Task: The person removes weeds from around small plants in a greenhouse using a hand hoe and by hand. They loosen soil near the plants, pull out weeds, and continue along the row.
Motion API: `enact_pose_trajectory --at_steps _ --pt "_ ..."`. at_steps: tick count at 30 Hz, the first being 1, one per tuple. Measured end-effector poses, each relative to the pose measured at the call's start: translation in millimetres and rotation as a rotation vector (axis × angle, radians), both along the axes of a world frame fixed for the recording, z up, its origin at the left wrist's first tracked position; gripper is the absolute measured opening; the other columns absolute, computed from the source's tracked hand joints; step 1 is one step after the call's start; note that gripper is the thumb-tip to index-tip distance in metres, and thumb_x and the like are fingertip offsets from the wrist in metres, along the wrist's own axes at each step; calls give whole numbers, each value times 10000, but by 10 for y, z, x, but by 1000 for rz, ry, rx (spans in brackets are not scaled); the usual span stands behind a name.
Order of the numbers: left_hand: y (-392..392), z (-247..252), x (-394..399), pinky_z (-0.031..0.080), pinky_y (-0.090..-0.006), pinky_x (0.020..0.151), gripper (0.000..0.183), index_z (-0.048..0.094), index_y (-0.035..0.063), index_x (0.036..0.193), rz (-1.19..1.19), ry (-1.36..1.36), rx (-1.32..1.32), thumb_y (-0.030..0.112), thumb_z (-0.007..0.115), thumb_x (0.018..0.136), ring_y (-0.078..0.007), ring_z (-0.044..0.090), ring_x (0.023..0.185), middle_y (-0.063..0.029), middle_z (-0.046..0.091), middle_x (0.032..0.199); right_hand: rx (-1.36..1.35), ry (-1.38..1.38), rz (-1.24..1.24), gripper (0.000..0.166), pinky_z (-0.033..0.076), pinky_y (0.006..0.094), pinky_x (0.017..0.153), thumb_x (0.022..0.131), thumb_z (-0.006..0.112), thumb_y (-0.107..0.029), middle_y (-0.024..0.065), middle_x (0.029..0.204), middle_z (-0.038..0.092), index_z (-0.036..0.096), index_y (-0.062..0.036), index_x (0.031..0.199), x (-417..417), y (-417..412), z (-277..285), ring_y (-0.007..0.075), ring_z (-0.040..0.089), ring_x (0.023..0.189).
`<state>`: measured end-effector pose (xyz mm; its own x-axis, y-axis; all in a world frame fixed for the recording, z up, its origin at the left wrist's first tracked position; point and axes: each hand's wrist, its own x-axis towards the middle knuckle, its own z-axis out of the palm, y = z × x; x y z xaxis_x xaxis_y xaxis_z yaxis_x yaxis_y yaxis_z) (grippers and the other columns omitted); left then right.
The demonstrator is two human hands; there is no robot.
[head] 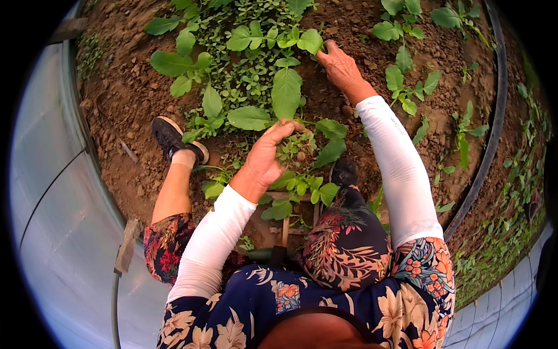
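Observation:
My left hand (267, 153) is closed around a bunch of small-leaved green plants (297, 147), with soil clinging among the stems. Broad-leaved vegetable seedlings surround it, one long leaf (287, 92) rising just beyond the thumb. Farther out, my right hand (344, 70) reaches down to the soil, its fingertips at the edge of a rounded seedling leaf (310, 41). That leaf partly hides the fingertips, so whether they pinch anything is unclear. Between and beyond the hands grows a dense mat of low, small-leaved plants (246, 80), resembling purslane.
A black hose (497, 100) curves along the right side, past more seedlings (403, 85). Plastic sheeting (48, 174) borders the bed on the left. My shoe (170, 137) rests on brown soil (117, 144); a wooden frame (285, 231) lies between my legs.

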<state>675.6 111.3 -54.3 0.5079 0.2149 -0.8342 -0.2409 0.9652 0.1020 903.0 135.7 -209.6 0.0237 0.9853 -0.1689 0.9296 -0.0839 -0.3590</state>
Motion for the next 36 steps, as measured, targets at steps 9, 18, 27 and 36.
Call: enact_pose_trajectory --at_steps 9,18,27,36 --pt "-17 -18 -42 527 -289 577 115 548 56 982 7 30 20 136 543 899 -189 619 838 -81 613 970 4 45 11 331 511 423 737 786 543 -13 156 1103 496 556 -113 1101 82 -6 -178 348 579 900" --pt "-17 -17 3 525 -288 572 111 540 70 987 14 41 10 140 547 901 -182 612 826 -86 610 973 15 209 -349 363 476 465 794 799 574 -97 223 1052 554 523 -114 1158 220 428 -117 413 565 960" --pt "57 -51 -33 525 -300 601 126 562 58 980 -12 18 42 156 529 908 -182 607 805 -63 607 957 123 163 -484 171 476 503 798 793 553 -83 272 1008 553 578 -37 957 542 399 -248 443 568 939" --pt "0 26 14 521 -284 582 132 544 62 991 -16 6 48 163 541 906 -180 609 808 -84 605 969 70 30 -409 198 476 486 761 780 525 -33 208 984 568 541 -69 974 846 87 -180 425 569 917"
